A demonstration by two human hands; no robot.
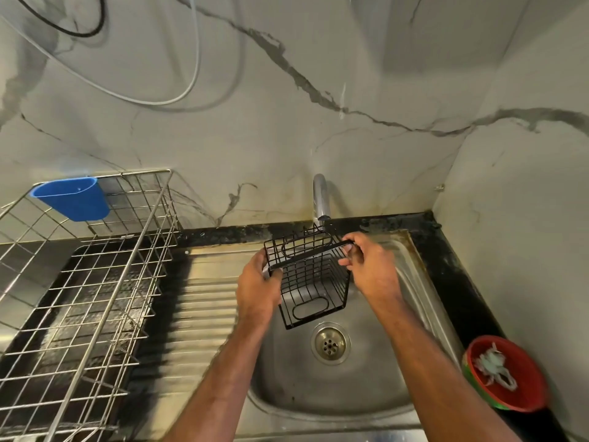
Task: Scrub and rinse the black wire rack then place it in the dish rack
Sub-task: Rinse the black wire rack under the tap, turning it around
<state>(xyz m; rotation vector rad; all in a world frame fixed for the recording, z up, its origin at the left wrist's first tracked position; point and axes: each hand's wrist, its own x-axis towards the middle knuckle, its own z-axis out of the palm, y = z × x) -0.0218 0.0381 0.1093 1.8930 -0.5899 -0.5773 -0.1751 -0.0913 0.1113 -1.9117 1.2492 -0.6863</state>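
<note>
Black wire rack point(310, 275): held tilted over the sink point(414, 314) under the tap point(319, 199), left hand point(258, 285) and right hand point(369, 269) each in a clenched grip on its rim; step judged rinsing; next, carry left into dish rack point(95, 282).

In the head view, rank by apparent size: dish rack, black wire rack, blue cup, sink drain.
1. dish rack
2. black wire rack
3. blue cup
4. sink drain

The cup is farther away, so its apparent size understates it.
</note>
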